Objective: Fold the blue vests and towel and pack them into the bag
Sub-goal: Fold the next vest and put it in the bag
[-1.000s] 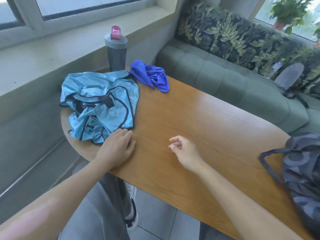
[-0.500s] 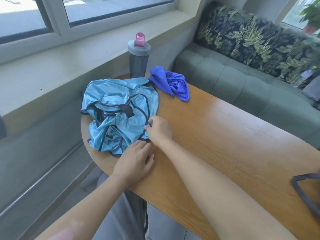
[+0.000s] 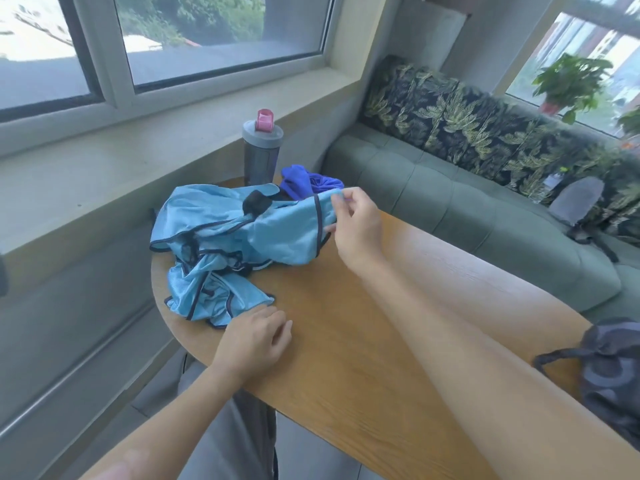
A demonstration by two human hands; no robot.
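Observation:
A crumpled heap of light blue vests [image 3: 221, 247] with dark trim lies at the left end of the wooden table [image 3: 346, 358]. My right hand [image 3: 356, 226] pinches the right edge of the top vest and holds it lifted off the table. My left hand [image 3: 254, 341] rests on the table at the heap's near edge, its fingers curled at a vest corner. A dark blue towel [image 3: 304, 180] lies bunched behind the vests. The grey patterned bag [image 3: 609, 372] sits at the table's right edge, partly cut off.
A grey bottle [image 3: 261, 150] with a pink cap stands behind the vests by the window sill. A green sofa [image 3: 450, 209] with leaf-print cushions runs behind the table. A grey object lies on the sofa at the far right. A potted plant [image 3: 568, 81] stands on the sill.
My right hand has taken the top vest's edge and raised it up and to the right. My left hand stayed at the heap's near edge. The camera tilted upward.

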